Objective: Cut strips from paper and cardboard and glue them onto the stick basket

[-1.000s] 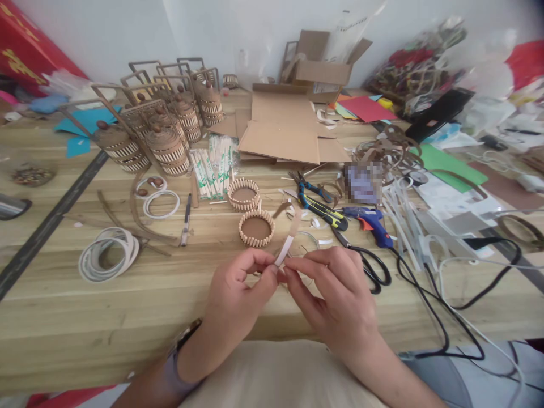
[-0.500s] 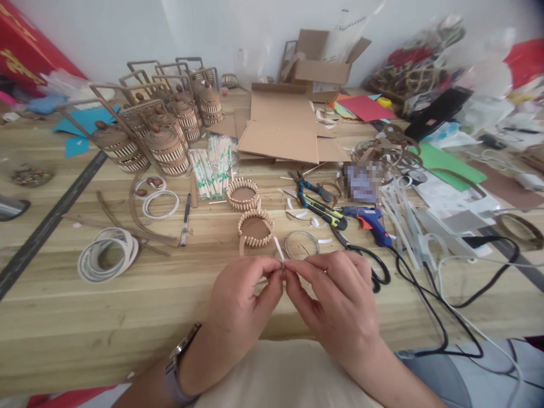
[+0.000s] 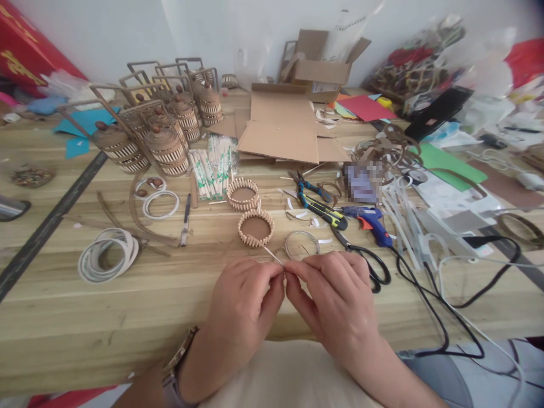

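My left hand (image 3: 246, 300) and my right hand (image 3: 335, 300) meet at the fingertips, just in front of the small round trays. Both are closed in a pinch on a thin white strip (image 3: 273, 255). It slants up and left from the fingertips, and its far end reaches the rim of the nearer round tray (image 3: 243, 239). The rest of the strip is hidden by the fingers. Behind stands a second round tray (image 3: 232, 199), also edged with short wooden sticks. A wire ring (image 3: 287, 243) lies just beyond my right hand.
Right of centre lie pliers (image 3: 302, 195), a yellow cutter (image 3: 327, 214), black-handled scissors (image 3: 385, 271) and a blue glue gun (image 3: 378, 226) with its cable. Tape rolls (image 3: 87, 263) and several lidded stick baskets (image 3: 168, 150) stand left. Cardboard (image 3: 278, 127) lies behind.
The white strip stood steeply upward and now slants further left, looking thinner. A brown strip end beside the nearer tray is no longer visible there. Both hands stay pinched in nearly the same place.
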Demonstrator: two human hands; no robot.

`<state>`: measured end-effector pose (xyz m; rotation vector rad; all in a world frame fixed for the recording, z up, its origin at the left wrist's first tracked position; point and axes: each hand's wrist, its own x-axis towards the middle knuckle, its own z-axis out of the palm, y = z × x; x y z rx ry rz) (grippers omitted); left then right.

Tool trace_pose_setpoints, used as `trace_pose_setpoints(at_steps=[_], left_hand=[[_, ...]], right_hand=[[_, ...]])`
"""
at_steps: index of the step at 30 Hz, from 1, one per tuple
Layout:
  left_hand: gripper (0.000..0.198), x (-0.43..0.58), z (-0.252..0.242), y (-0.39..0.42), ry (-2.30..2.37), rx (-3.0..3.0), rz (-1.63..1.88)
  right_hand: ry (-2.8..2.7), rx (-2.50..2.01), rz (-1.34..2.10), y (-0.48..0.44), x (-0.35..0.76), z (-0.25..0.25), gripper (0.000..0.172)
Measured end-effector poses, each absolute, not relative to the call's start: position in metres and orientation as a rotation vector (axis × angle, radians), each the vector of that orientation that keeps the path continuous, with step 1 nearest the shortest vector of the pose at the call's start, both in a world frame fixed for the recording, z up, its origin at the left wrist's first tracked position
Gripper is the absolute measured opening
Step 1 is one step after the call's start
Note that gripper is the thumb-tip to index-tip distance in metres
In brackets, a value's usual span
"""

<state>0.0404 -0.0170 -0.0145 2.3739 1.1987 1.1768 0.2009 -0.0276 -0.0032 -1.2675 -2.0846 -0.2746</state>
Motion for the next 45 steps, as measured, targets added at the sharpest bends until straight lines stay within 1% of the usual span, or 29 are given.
trace_pose_setpoints(at_steps=[3,8,12,16,20,26,30,32,35,39,41,45], left_hand=[[0.014,0.041,-0.015,-0.016,1.183,2.376,1.226],[0.014,0.04,-0.014,-0.014,1.207,2.363,1.207],[0.013,0.039,-0.015,-0.014,1.223,2.346,1.198],[0.013,0.039,-0.014,-0.015,1.197,2.324,1.2],[0.011,0.038,-0.011,-0.016,1.208,2.178,1.113],[0.014,0.034,-0.006,-0.015,1.214,1.941,1.057],[0.013,0.035,-0.007,-0.014,1.19,1.829,1.08],[0.012,0.036,-0.008,-0.013,1.164,1.79,1.123],[0.01,0.035,-0.008,-0.011,1.147,1.731,1.218],[0.009,0.034,-0.008,-0.007,1.163,1.539,1.246],[0.009,0.035,-0.009,-0.006,1.162,1.421,1.237],[0.01,0.039,-0.011,-0.004,1.154,1.197,1.241]], right_hand=[[-2.079,-1.26,-0.23,-0.027,0.202,-0.004,0.011],[-2.072,-1.217,-0.152,-0.025,0.203,-0.004,0.012],[-2.053,-1.197,-0.15,-0.025,0.202,-0.004,0.01],[-2.017,-1.182,-0.127,-0.024,0.202,-0.003,0.012],[-1.924,-1.276,-0.065,-0.013,0.214,-0.005,0.012],[-1.618,-1.653,-0.227,0.015,0.264,-0.026,0.014],[-1.645,-1.794,-0.252,0.021,0.286,-0.041,0.026],[-1.653,-1.823,-0.248,0.022,0.29,-0.047,0.025],[-1.651,-1.783,-0.28,0.023,0.289,-0.051,0.016],[-1.66,-1.689,-0.358,0.019,0.279,-0.046,0.02],[-1.692,-1.61,-0.246,0.014,0.268,-0.039,0.019],[-1.783,-1.347,0.372,-0.003,0.239,-0.024,0.014]])
